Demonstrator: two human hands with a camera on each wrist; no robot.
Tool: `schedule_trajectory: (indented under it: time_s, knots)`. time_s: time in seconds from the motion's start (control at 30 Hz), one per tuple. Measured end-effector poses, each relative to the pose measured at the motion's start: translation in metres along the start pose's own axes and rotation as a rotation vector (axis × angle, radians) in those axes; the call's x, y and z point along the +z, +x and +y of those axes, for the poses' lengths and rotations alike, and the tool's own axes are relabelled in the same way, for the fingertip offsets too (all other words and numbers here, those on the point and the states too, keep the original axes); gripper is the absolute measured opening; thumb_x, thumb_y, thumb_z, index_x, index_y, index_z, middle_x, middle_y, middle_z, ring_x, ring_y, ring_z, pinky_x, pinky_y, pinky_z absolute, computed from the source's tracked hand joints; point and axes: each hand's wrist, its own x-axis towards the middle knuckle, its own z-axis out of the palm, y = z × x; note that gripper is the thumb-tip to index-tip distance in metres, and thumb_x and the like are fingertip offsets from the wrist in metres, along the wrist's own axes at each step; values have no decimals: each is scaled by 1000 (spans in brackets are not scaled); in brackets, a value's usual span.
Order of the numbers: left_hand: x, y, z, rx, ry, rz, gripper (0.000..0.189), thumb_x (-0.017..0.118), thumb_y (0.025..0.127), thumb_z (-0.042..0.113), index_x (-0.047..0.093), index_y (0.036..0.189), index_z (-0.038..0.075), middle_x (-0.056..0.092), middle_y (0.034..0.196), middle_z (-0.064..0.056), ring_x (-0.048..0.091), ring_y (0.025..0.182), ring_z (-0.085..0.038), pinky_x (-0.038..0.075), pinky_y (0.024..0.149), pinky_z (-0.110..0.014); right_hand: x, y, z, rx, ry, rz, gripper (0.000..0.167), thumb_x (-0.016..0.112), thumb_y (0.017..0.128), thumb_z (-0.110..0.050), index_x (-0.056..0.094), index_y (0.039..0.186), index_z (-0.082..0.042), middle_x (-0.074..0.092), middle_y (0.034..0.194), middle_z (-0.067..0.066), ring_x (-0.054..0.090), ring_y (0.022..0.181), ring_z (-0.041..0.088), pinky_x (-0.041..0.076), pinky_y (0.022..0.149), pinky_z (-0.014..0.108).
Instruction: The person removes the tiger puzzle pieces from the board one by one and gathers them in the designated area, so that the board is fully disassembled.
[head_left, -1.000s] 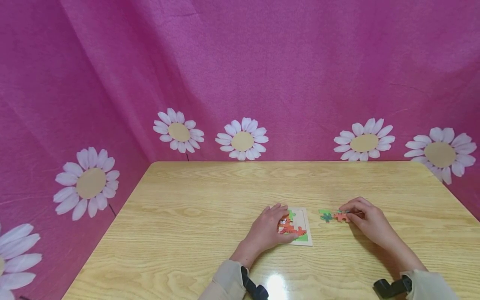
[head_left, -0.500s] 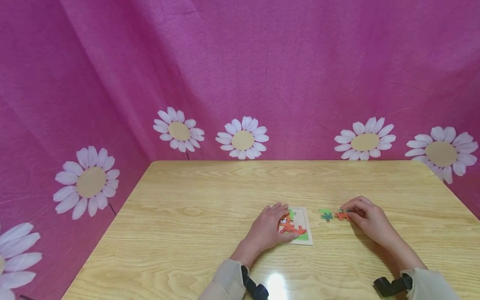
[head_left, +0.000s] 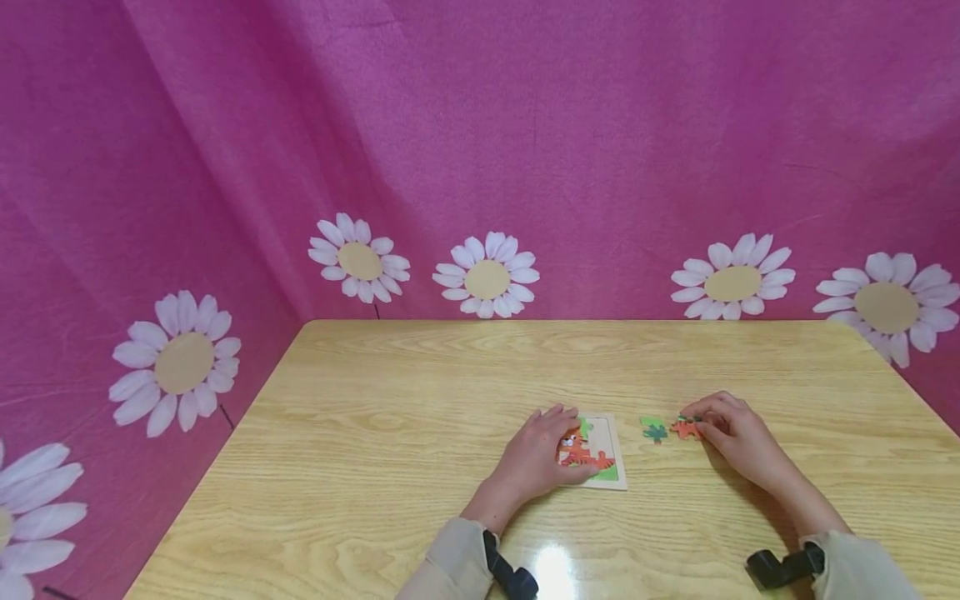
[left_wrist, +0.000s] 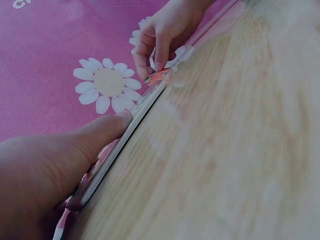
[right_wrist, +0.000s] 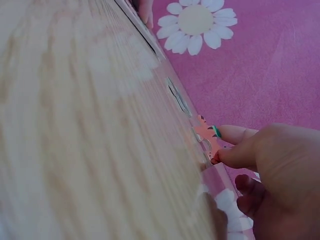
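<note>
A square jigsaw puzzle board with a pale wooden frame lies on the table, with an orange striped tiger and green pieces in part of it. My left hand spans its left side, fingers at the far edge and thumb on the near edge; the palm hides that side. To the right, my right hand pinches an orange puzzle piece with dark stripes and a bit of green, between thumb and index finger. It stands tilted in the right wrist view. Between board and right hand lies a green puzzle piece with a tree-like shape.
The wood-grain table ends at the back against a pink cloth printed with large white daisies. A black wrist camera sits on each arm. Light glares off the table near the front.
The orange puzzle piece in my right hand has shifted slightly and tilted up at the fingertips. My left hand and the board stay in place.
</note>
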Motion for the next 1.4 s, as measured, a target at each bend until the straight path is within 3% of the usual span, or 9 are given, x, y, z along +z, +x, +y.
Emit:
schedule_trajectory:
  time_s: [0.83,1.17,1.4]
  knots:
    - [1,1,-1,9,24,3,70,73,82,52,54,141,19,49,150,7,37,146,-12,26,125,-34,3,0,8,17,-7,-81,20,62,87,10,71,98,-4,62,93,9,37,82,-8,29,66,17]
    - [1,1,-1,2,17,-11,71,72,82,53,52,142,19,48,151,7,35,147,-12,26,125,-34,4,-1,4,45,39,-38,13,62,90,6,70,97,-3,59,94,10,38,79,-8,32,63,13]
    - [-1,1,-2,9,-20,-19,70,71,83,53,53,141,18,46,152,6,34,147,-13,26,125,-35,9,2,-12,38,90,-28,11,67,88,2,69,96,-4,57,92,7,43,75,-8,38,60,12]
